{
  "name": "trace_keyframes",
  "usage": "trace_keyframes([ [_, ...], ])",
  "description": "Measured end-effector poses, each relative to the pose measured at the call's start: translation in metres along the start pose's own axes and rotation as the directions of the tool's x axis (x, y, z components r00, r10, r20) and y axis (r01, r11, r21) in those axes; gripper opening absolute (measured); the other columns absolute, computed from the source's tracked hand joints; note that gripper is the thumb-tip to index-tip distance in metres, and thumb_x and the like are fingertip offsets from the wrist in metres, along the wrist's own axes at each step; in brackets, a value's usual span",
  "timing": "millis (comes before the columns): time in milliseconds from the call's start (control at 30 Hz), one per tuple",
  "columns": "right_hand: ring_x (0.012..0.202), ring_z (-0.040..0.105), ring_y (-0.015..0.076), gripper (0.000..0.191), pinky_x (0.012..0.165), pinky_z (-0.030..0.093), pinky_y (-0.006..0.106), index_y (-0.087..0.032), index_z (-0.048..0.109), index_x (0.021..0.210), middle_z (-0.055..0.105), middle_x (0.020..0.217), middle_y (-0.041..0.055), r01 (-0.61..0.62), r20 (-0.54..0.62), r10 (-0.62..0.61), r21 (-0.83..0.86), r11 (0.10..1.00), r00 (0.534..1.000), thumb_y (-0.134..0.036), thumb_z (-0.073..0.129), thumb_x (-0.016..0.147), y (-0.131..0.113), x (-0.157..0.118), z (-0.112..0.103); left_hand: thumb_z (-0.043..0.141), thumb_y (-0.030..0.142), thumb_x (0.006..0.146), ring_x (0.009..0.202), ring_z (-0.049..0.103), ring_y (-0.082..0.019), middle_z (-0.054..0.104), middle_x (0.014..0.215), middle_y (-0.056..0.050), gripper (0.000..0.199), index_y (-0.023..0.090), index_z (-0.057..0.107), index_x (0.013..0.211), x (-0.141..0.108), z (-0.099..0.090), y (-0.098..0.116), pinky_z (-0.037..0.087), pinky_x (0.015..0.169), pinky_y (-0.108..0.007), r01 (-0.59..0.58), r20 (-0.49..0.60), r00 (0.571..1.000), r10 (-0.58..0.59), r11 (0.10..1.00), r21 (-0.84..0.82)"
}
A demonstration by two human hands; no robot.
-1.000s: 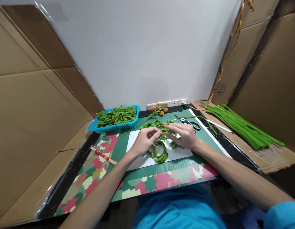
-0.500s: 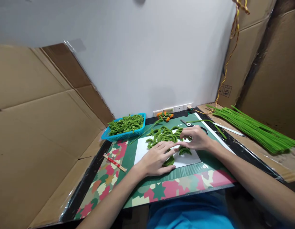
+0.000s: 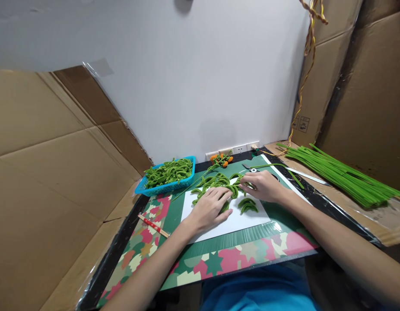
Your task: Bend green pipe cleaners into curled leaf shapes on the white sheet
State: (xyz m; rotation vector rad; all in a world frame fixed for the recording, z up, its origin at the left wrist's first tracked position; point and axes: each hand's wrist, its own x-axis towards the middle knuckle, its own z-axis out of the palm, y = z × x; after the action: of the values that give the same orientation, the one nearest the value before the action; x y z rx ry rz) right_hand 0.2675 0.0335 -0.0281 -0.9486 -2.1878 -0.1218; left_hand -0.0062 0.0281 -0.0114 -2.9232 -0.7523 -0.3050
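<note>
Several curved green pipe-cleaner pieces [image 3: 248, 204] lie in loose groups on a white sheet [image 3: 203, 235]. My left hand [image 3: 210, 210] lies over one group near the middle of the sheet, its fingers stretched out and palm down, hiding part of the pieces beneath. My right hand [image 3: 266, 185] is at the sheet's right side, with thumb and fingers curled together around the end of a green pipe-cleaner piece in a farther group. What exactly sits between its fingertips is partly hidden. Scissors [image 3: 253, 170] lie just beyond this hand, their handles partly covered by it.
A blue basket [image 3: 161, 188] heaped with green pieces stands at the back left. Orange flowers on a green stem [image 3: 223, 160] lie near the wall sockets [image 3: 240, 150]. Wrapped chopsticks [image 3: 153, 225] are at left, long green pipe cleaners [image 3: 345, 177] at right. Cardboard walls flank the table.
My left hand has drawn back to the left, away from my right fingertips. The right-hand group of pieces now shows fully. My right hand has shifted slightly left; the view has moved a little.
</note>
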Motion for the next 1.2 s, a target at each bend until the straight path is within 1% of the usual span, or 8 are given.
trace_keyframes([
  [100,0.066,0.067,0.0146,0.02,0.061,0.038,0.026,-0.023,0.075,0.108,0.079,0.094,0.0042,-0.004,0.021,0.004,0.0,1.0,1.0,-0.027,0.055,0.106,0.0,0.0,0.003,0.054,0.046,0.104,0.131,0.059,-0.033,0.066,0.138,-0.016,0.048,0.016,0.057,0.142,0.004,-0.003,0.001,0.042,0.111,-0.048,0.028,-0.031,0.999,-0.029,0.999,-0.024],
  [300,0.073,0.073,0.0184,0.022,0.059,0.039,0.025,-0.024,0.064,0.124,0.08,0.097,0.0051,0.002,0.061,-0.005,0.047,0.999,0.998,-0.02,0.049,0.108,-0.011,0.0,0.013,0.046,0.034,0.109,0.128,0.061,-0.029,0.066,0.141,-0.013,0.044,0.02,0.048,0.15,0.012,-0.009,0.009,0.045,0.105,-0.045,0.245,-0.176,0.944,-0.28,0.949,-0.197],
  [433,0.065,0.07,0.0194,0.016,0.056,0.037,0.025,-0.022,0.058,0.121,0.077,0.083,0.0034,0.007,0.109,-0.013,0.057,0.998,0.994,-0.025,0.047,0.11,-0.02,0.001,0.018,0.046,0.031,0.11,0.118,0.065,-0.026,0.073,0.128,-0.01,0.031,0.02,0.061,0.135,0.009,-0.007,0.009,0.044,0.1,-0.041,0.2,-0.22,0.944,-0.247,0.956,-0.213],
  [633,0.066,0.07,0.0174,0.014,0.063,0.044,0.026,-0.024,0.063,0.112,0.079,0.089,0.0043,0.008,0.017,-0.009,0.065,0.998,1.0,-0.03,0.05,0.11,-0.02,-0.001,0.019,0.049,0.03,0.109,0.1,0.068,-0.023,0.078,0.108,-0.007,0.024,0.019,0.07,0.111,-0.001,-0.008,0.004,0.042,0.091,-0.04,0.214,-0.195,0.949,-0.246,0.961,-0.173],
  [767,0.066,0.07,0.0168,0.017,0.064,0.048,0.027,-0.024,0.067,0.107,0.08,0.09,0.0042,-0.007,-0.045,0.012,0.121,0.993,0.999,-0.029,0.051,0.109,-0.025,0.0,0.017,0.05,0.031,0.109,0.107,0.068,-0.025,0.077,0.115,-0.008,0.025,0.018,0.069,0.119,-0.004,-0.009,0.004,0.042,0.094,-0.04,0.225,-0.252,0.929,-0.272,0.954,-0.2],
  [900,0.063,0.069,0.0156,0.016,0.061,0.05,0.027,-0.024,0.068,0.108,0.08,0.094,0.0044,0.019,-0.016,-0.017,0.177,0.984,1.0,-0.03,0.053,0.109,-0.033,0.0,0.016,0.052,0.035,0.108,0.116,0.065,-0.027,0.074,0.124,-0.01,0.031,0.019,0.065,0.131,-0.005,-0.004,0.009,0.043,0.098,-0.042,0.23,-0.253,0.926,-0.281,0.949,-0.214],
  [1033,0.058,0.068,0.0144,0.014,0.056,0.049,0.026,-0.023,0.069,0.111,0.08,0.092,0.0036,0.053,0.01,-0.056,0.191,0.98,0.998,-0.026,0.056,0.107,-0.038,-0.002,0.018,0.048,0.03,0.109,0.108,0.067,-0.026,0.076,0.118,-0.009,0.027,0.018,0.068,0.124,-0.005,0.005,0.018,0.044,0.096,-0.041,0.23,-0.265,0.918,-0.297,0.939,-0.256],
  [1200,0.062,0.07,0.0145,0.013,0.057,0.051,0.026,-0.023,0.069,0.112,0.08,0.096,0.0048,0.092,-0.087,-0.08,0.14,0.986,0.993,-0.025,0.058,0.106,-0.034,-0.004,0.02,0.048,0.022,0.108,0.099,0.07,-0.023,0.079,0.111,-0.008,0.025,0.016,0.068,0.122,-0.004,0.015,0.027,0.043,0.094,-0.04,0.208,-0.336,0.889,-0.312,0.927,-0.311],
])
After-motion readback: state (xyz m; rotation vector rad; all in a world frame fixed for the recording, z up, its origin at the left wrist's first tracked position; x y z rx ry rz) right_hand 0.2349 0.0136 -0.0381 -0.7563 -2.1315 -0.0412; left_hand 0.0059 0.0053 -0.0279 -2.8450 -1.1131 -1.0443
